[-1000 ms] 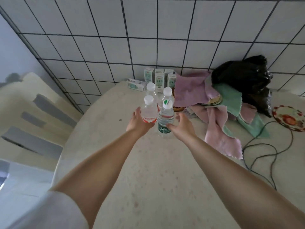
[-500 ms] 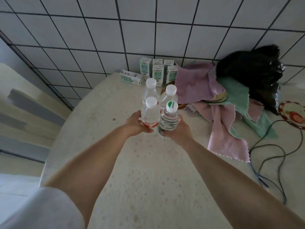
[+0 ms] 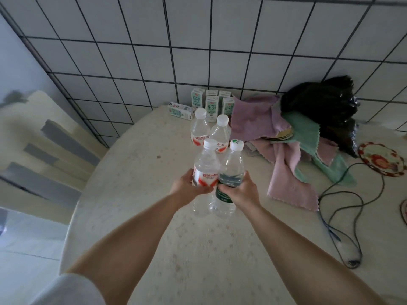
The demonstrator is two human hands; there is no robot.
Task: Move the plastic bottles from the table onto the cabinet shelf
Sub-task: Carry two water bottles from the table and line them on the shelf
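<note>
The round pale table (image 3: pixel 136 194) serves as the landmark. Left of it stands a cream chair back (image 3: pixel 44 137) with grey slots. Over the table's middle, the left hand (image 3: pixel 189 188) is wrapped around a red-labelled bottle (image 3: pixel 206 170), fingers curled across the label, the bottle upright with its white cap toward the wall. Touching it on the right, a green-labelled bottle (image 3: pixel 231 172) sits in the closed grip of the right hand (image 3: pixel 240 190), its cap white with a green mark. Both held bottles appear lifted off the table, though their bases are blurred, so I cannot tell for certain.

Farther back on the table, two more red-labelled bottles (image 3: pixel 199 128) stand side by side, untouched. Behind them, at the table's far edge against the tiled wall (image 3: pixel 198 51), are small milk cartons (image 3: pixel 211 103), one lying on its side to the left. Right of these, pink and green cloths (image 3: pixel 290 168) lie heaped on the table, with a black plastic bag (image 3: pixel 326 106) behind them. At the table's right side a dark cable (image 3: pixel 343 216) loops, near a red-patterned plate (image 3: pixel 381 159).
</note>
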